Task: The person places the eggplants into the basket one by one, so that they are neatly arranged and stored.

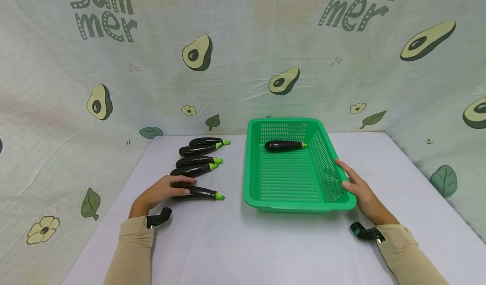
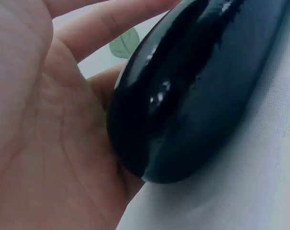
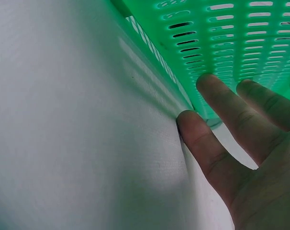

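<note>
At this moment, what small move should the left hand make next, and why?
Probably, the left hand should lift the nearest eggplant toward the green basket: the hand is around the blunt end, another eggplant lies in the basket, and the right hand touches the basket's side.

Eggplant (image 1: 205,192) at left hand (image 1: 161,192): is gleaming, smooth. Basket (image 1: 303,206) at right hand (image 1: 360,194): is showing glossy plastic. Counter (image 1: 228,247) beneath: is wearing matt cloth.

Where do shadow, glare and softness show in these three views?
Head: mostly crisp, with a soft shadow on the table by the near edge of the basket; left wrist: small white glints on the eggplant, the left hand slightly soft; right wrist: diffuse shadows on the table.
</note>
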Motion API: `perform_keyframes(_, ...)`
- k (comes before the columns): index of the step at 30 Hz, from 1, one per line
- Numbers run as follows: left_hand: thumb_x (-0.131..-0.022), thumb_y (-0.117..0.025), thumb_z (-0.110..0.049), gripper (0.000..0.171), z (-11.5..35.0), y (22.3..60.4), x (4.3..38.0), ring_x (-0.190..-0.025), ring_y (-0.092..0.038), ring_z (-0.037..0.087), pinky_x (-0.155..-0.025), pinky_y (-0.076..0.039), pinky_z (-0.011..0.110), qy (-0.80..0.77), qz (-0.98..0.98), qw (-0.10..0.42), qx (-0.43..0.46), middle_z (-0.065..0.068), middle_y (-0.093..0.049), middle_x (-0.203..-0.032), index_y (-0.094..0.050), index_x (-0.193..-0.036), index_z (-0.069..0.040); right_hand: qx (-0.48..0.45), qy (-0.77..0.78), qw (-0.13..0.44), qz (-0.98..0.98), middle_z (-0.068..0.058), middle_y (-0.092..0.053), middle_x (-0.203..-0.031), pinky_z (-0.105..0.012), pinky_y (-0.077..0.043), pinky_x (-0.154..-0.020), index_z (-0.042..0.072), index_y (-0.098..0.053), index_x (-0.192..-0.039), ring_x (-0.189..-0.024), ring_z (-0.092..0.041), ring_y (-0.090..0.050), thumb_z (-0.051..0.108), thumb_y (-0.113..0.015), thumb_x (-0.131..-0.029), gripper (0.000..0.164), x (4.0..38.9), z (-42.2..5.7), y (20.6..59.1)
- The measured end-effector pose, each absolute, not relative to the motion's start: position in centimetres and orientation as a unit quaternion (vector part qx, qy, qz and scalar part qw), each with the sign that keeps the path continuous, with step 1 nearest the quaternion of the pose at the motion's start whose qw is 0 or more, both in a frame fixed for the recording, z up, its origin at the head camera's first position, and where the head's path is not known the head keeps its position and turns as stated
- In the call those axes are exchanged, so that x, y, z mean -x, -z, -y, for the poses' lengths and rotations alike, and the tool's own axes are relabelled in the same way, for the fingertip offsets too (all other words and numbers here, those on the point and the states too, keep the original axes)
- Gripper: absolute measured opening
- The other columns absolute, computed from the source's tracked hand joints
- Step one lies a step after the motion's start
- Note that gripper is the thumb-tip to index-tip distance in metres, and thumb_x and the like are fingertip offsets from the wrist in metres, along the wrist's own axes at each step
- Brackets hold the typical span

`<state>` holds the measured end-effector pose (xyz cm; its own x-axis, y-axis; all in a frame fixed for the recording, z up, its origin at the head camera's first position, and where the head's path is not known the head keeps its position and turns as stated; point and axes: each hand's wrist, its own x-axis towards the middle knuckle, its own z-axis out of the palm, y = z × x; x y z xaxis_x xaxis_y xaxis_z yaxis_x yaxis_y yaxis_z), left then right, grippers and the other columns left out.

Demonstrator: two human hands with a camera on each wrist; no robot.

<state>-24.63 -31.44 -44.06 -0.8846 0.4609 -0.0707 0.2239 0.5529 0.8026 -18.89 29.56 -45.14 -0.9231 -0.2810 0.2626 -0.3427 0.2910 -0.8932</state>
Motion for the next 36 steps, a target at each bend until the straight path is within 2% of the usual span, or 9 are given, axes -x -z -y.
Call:
perform_keyframes(6, -0.091, -0.075, -0.027, 0.043, 31.52, 44.0, 24.51, -0.132, -0.043, 0.029, -0.107, -0.033, 0.05, -0.428, -0.866, 0.157, -0.208, 0.005, -0.06, -0.137, -0.067, -0.133, -0.018, -0.187, -0.562, 0.028, 0.805, 0.001, -0.019, -0.163, -0.012, -0.03, -0.094, 0.023, -0.022, -0.162, -0.13, -0.005, -0.033, 0.017, -0.038, -0.106, 0.059, 18.82, -29.56, 45.19)
perform_keyframes(14, -0.091, -0.075, -0.025, 0.042, 31.48, 44.11, 24.53, -0.13, -0.043, 0.029, -0.108, -0.03, 0.052, -0.426, -0.862, 0.164, -0.221, 0.003, -0.06, -0.136, -0.068, -0.131, -0.017, -0.19, -0.561, 0.031, 0.805, 0.0, -0.018, -0.164, -0.012, -0.029, -0.095, 0.023, -0.022, -0.162, -0.133, -0.005, -0.03, 0.017, -0.038, -0.106, 0.059, 18.86, -29.58, 45.1)
perform_keyframes(23, -0.092, -0.075, -0.023, 0.039, 31.45, 44.37, 24.48, -0.125, -0.047, 0.03, -0.105, -0.033, 0.051, -0.436, -0.855, 0.163, -0.229, 0.005, -0.062, -0.131, -0.069, -0.129, -0.017, -0.191, -0.562, 0.029, 0.804, 0.001, -0.018, -0.164, -0.013, -0.028, -0.095, 0.023, -0.021, -0.162, -0.133, -0.005, -0.03, 0.017, -0.037, -0.106, 0.058, 18.79, -29.62, 45.27)
perform_keyframes(30, -0.092, -0.075, -0.024, 0.042, 31.33, 44.48, 24.64, -0.131, -0.043, 0.033, -0.108, -0.029, 0.055, -0.434, -0.862, 0.151, -0.214, 0.006, -0.06, -0.135, -0.068, -0.132, -0.015, -0.183, -0.555, 0.029, 0.811, 0.001, -0.019, -0.163, -0.014, -0.029, -0.094, 0.025, -0.022, -0.162, -0.131, -0.006, -0.032, 0.019, -0.038, -0.106, 0.058, 18.69, -29.6, 45.24)
perform_keyframes(36, -0.093, -0.074, -0.026, 0.04, 31.01, 44.28, 24.62, -0.137, -0.038, 0.035, -0.11, -0.027, 0.059, -0.436, -0.869, 0.137, -0.192, 0.005, -0.058, -0.139, -0.068, -0.132, -0.019, -0.18, -0.552, 0.024, 0.814, 0.0, -0.017, -0.164, -0.015, -0.029, -0.093, 0.027, -0.021, -0.162, -0.132, -0.006, -0.031, 0.021, -0.037, -0.106, 0.058, 18.77, -29.63, 45.24)
